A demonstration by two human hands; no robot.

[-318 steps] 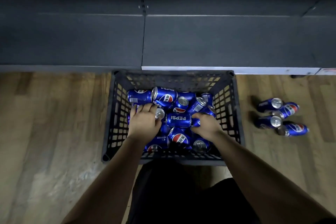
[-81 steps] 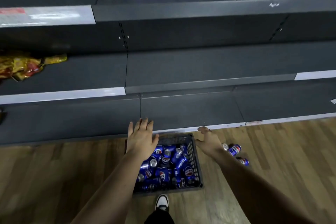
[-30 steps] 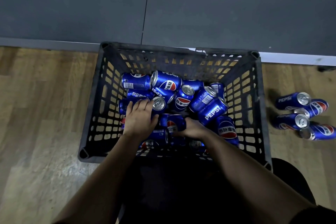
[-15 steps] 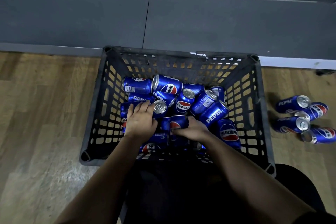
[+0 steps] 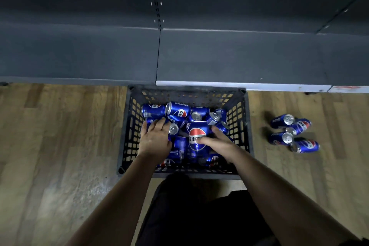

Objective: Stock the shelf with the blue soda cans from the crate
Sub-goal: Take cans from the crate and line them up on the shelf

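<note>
A black plastic crate stands on the wooden floor against the bottom shelf. Several blue soda cans lie jumbled inside it. My right hand grips one blue can, raised a little above the pile with its logo facing up. My left hand lies over the cans at the crate's left side, fingers curled down onto a can that is mostly hidden beneath the palm.
Several more blue cans lie on the floor to the right of the crate. The dark grey shelf runs across the top, with a slotted upright in the middle. My dark-clothed legs are just behind the crate.
My right hand has lifted one can up out of the pile. The view has pulled back and up from the crate. My left hand stays on the left-side cans.
</note>
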